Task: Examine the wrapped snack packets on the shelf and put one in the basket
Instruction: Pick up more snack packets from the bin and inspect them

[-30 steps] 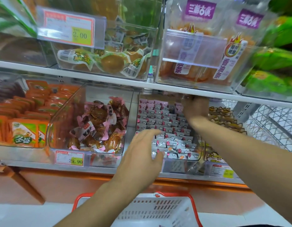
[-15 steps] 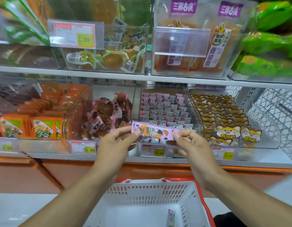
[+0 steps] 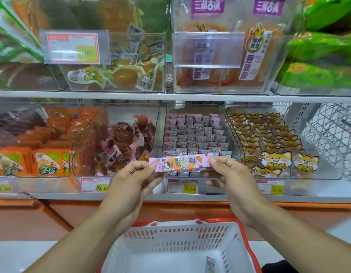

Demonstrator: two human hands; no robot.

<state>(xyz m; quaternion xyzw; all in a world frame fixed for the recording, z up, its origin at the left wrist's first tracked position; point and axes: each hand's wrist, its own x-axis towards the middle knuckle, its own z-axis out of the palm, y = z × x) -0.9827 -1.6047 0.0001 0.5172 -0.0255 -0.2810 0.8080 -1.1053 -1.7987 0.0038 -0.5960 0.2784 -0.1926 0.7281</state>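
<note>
A long pink snack packet (image 3: 181,162) with orange cartoon print is stretched level between my two hands in front of the shelf. My left hand (image 3: 134,179) pinches its left end, and my right hand (image 3: 229,175) pinches its right end. Behind it, a clear bin (image 3: 196,134) holds several rows of the same pink and grey packets. Below my arms stands a white basket (image 3: 182,243) with a red rim. One small wrapped packet (image 3: 210,263) lies on the basket's floor.
Clear bins line the lower shelf: orange packets (image 3: 46,152) at left, brown pink-wrapped snacks (image 3: 121,142), fox-print packets (image 3: 269,146) at right. An upper shelf (image 3: 170,96) carries more bins. An empty wire rack (image 3: 332,133) sits far right. Price tags front the shelf edge.
A second ago my right hand was reaching into the pink-packet bin and my left hand was open. Since then both hands came together holding one packet; the view has dropped slightly toward the basket.
</note>
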